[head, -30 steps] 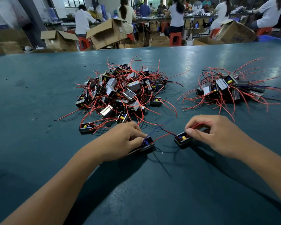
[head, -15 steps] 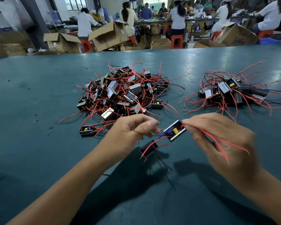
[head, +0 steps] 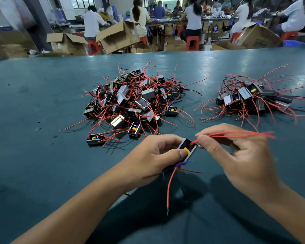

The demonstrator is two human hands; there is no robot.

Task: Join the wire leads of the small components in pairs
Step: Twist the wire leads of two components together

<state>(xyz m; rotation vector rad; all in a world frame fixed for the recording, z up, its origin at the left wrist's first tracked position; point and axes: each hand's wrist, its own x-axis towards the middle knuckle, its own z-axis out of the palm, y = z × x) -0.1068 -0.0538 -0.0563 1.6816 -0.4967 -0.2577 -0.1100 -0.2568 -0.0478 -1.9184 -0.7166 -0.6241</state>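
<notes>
My left hand (head: 154,156) grips a small black component (head: 187,149) with a yellow part on top, held above the table. A red lead (head: 169,187) and a short blue one hang down from under that hand. My right hand (head: 236,155) pinches a bunch of red wire leads (head: 239,133) that run out to the right from the component's upper end. Whether a second component sits in the left palm is hidden. A large pile of components (head: 134,101) with red wires lies behind my hands, and a smaller pile (head: 252,97) lies at the right.
The green table (head: 42,155) stretches wide around the piles. One loose component (head: 95,139) lies at the near left of the big pile. Beyond the far edge are open cardboard boxes (head: 118,36) and several seated people at benches.
Both hands have lifted the components off the table and come together. The right hand has moved from holding a component to pinching the red leads, and the left now grips the component.
</notes>
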